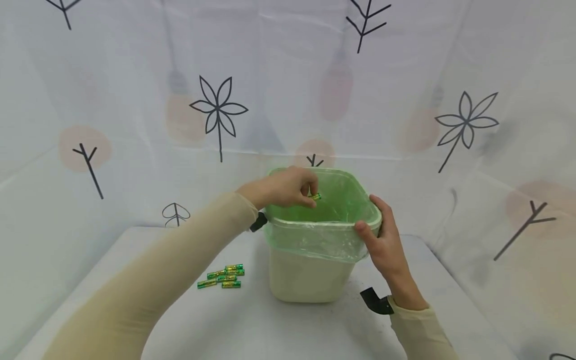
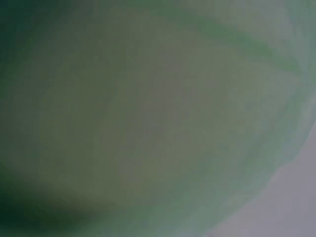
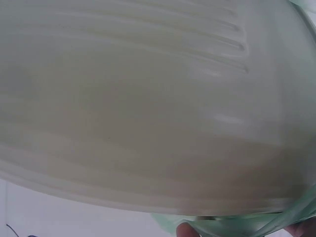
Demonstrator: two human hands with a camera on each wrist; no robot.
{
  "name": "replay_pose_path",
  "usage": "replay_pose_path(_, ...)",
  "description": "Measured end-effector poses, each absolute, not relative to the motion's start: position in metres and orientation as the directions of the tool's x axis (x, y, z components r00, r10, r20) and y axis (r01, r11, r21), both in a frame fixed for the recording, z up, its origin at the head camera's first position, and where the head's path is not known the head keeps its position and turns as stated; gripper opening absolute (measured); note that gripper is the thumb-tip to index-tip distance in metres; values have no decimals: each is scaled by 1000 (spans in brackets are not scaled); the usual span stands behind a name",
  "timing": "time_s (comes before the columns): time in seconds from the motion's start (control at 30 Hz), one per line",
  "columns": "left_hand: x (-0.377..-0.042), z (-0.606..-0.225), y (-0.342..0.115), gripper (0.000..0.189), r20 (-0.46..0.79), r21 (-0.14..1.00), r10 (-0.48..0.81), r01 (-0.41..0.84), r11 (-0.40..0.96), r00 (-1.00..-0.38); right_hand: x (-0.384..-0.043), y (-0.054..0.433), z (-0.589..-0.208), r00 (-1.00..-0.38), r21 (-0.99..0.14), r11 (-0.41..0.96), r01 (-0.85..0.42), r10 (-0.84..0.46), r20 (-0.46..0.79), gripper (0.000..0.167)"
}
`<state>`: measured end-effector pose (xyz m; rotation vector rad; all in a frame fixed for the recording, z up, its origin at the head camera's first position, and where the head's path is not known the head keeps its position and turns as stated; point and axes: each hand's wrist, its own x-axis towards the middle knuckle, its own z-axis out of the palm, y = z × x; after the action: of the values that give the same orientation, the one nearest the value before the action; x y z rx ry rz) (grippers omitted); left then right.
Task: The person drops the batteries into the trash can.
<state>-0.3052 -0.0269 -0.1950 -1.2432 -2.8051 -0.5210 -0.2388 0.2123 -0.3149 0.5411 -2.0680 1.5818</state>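
Observation:
My left hand (image 1: 292,186) pinches a green and gold battery (image 1: 315,197) over the opening of a pale trash bin (image 1: 310,280). A thin green plastic liner (image 1: 315,245) covers the bin's rim and folds down outside it. My right hand (image 1: 384,240) grips the bin's right rim, thumb at the front and fingers along the side. Blurred green liner fills most of the left wrist view. Up close, the right wrist view shows the bin's ribbed wall (image 3: 148,108) and fingertips at the liner's edge.
Several more green and gold batteries (image 1: 231,278) lie in a loose group on the white table (image 1: 216,330), left of the bin. Behind stands a white cloth backdrop (image 1: 288,100) with printed flowers and twigs, which also hangs at both sides.

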Motion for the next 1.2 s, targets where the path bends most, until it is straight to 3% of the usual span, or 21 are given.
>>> replay_pose_path(1.2,-307,-213,-23,22,163,240,732,746,621,-662,-239,212,-317,-809,-779,258,-572,-16,588,65)
